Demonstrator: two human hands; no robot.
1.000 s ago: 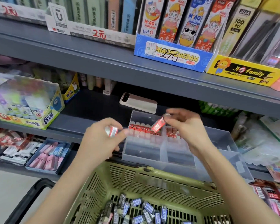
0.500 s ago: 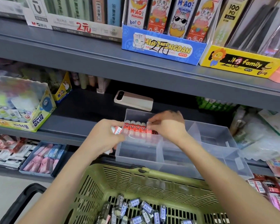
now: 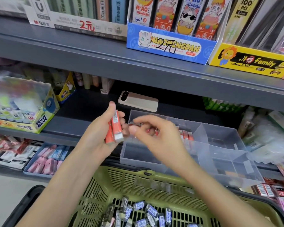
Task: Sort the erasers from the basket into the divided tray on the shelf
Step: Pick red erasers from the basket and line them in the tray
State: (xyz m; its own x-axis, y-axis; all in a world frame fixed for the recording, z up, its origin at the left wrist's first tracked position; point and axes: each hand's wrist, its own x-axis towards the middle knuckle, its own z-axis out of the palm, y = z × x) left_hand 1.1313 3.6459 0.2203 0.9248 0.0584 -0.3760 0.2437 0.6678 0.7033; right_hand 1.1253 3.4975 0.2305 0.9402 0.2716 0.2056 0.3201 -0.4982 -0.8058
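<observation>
My left hand (image 3: 103,131) holds two red-sleeved erasers (image 3: 116,127) upright, just left of the clear divided tray (image 3: 220,141) on the shelf. My right hand (image 3: 156,136) hovers over the tray's back-left compartment with fingers loosely curled and nothing visibly in them, its thumb close to the held erasers. Red erasers (image 3: 185,134) stand in a row in the tray's back compartments, partly hidden by my right hand. Below, the green basket (image 3: 138,182) holds several dark and blue-sleeved erasers (image 3: 146,213).
A beige phone (image 3: 138,101) lies on the shelf behind the tray. A glue box (image 3: 23,104) stands at the left. Display boxes sit on the upper shelf (image 3: 105,63). Packs of stationery fill the lower shelf at the left and right.
My right hand set its red eraser into the tray's row and has drawn back toward my left hand. My left hand has risen and turned, showing its erasers upright.
</observation>
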